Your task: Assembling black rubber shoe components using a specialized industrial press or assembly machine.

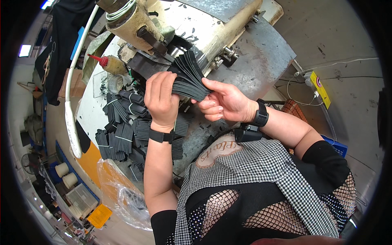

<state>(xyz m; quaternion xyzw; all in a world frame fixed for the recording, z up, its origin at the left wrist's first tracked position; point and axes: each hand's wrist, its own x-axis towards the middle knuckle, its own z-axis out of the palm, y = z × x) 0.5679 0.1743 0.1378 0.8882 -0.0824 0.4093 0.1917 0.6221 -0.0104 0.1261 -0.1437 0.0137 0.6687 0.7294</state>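
Observation:
Between my two hands is a fanned stack of flat black strips point(191, 83), spread apart at the far end and packed closer at the near end. My left hand point(161, 98) is closed on the stack's left side, its fingers bent over the edge. My right hand point(223, 99) grips the right side, thumb on top and fingers curled beneath. Just beyond the stack stands the head of a sewing-type machine point(136, 26). Several bundles of similar black strips point(123, 136), some tied with pale bands, lie piled left of my left wrist.
A bottle with a red nozzle point(110, 63) stands beside the machine. A metal work plate point(261, 53), scattered with black scraps, extends right. A white lamp arm point(71, 118) comes down at the left. A clear plastic bag point(122, 192) hangs at the table's near left edge.

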